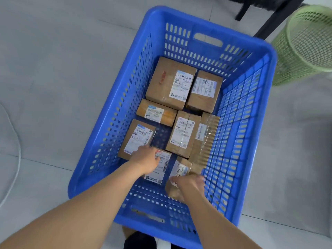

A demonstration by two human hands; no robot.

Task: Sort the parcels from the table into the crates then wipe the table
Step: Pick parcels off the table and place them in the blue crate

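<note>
A blue perforated crate stands on the grey floor and holds several brown cardboard parcels with white shipping labels. Both my arms reach down into its near end. My left hand lies on top of a labelled parcel near the front, fingers covering part of it. My right hand grips a small brown parcel at the front right, fingers curled round its top edge. Further in lie a large parcel and a smaller one side by side.
A green mesh bin stands right of the crate. Black furniture legs rise at the top right. A white cable curves over the floor at left. Grey floor tiles surround the crate.
</note>
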